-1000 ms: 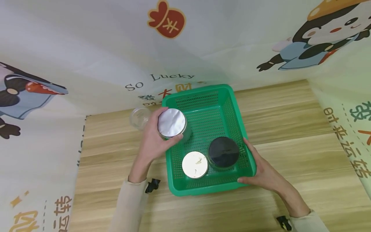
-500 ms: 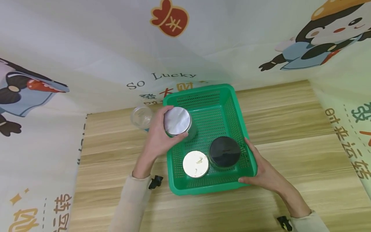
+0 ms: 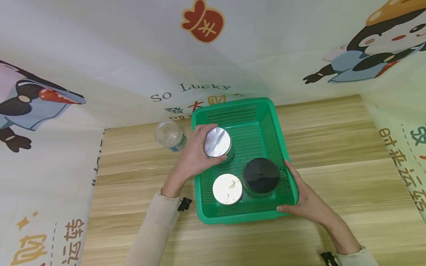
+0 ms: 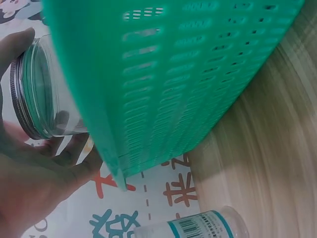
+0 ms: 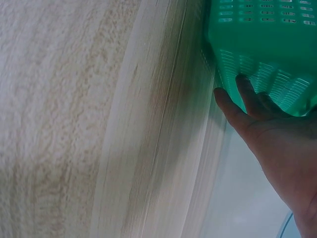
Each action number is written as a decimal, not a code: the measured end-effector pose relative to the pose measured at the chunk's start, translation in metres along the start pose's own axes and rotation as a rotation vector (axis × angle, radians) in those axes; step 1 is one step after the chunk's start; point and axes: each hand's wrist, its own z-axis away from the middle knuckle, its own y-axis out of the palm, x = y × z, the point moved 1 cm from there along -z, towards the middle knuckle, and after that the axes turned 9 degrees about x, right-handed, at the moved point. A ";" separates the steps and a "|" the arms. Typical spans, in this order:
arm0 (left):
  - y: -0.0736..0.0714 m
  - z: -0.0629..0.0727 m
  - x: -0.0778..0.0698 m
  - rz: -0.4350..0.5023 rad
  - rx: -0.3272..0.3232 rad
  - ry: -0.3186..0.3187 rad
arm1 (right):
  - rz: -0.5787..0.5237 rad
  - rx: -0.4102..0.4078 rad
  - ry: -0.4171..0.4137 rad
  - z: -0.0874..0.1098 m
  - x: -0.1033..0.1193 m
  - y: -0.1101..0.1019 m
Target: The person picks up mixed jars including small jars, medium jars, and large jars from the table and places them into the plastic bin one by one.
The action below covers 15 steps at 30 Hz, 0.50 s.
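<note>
Fingers (image 3: 208, 128) spread wide, the left hand (image 3: 195, 153) grips a silver-lidded jar (image 3: 218, 142).

Small boxed-in corner; whether home, shop or office cannot be told. Flat pale wood-grain surface (image 3: 332, 147) under hands (image 3: 194, 156); smooth white sheeting (image 3: 266, 40), printed with blue-clad cartoon figures (image 3: 354, 66), red pouch (image 3: 203, 22), Chinese characters (image 3: 216, 100), standing ahead of hands and at both sides.

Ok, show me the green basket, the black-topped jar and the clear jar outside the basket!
Green basket (image 3: 239, 218): head view, near rim.
Black-topped jar (image 3: 261, 176): head view, middle of its top.
Clear jar (image 4: 198, 227): left wrist view, its label.
</note>
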 end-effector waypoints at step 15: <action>0.008 -0.006 0.001 -0.059 0.076 -0.024 | -0.002 -0.003 0.002 0.001 -0.001 0.000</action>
